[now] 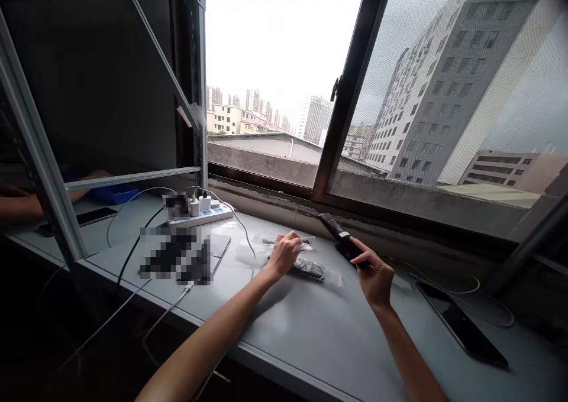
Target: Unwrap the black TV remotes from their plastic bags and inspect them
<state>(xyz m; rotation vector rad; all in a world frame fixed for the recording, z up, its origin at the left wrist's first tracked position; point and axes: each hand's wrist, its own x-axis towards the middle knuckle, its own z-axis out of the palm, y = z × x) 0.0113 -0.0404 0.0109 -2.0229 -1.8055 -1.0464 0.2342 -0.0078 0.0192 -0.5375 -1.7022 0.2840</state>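
My left hand is closed in a pinch on a piece of clear plastic bag, low over the table. Beneath and beside it lie dark long items in clear plastic wrapping, their kind hard to make out. Another stretch of crumpled clear plastic spreads to its left. Raised on the right, my right hand grips a long black remote control by its lower end, tilted up toward the window. A pale label shows midway along it. Some dark shape lies behind its lower part, partly hidden by my fingers.
A white power strip with plugs and cables stands at the back left. Blurred-out items lie on a flat silver device. At right rests a black tablet-like slab beside a white cable. Beyond the metal frame, another person's arm shows.
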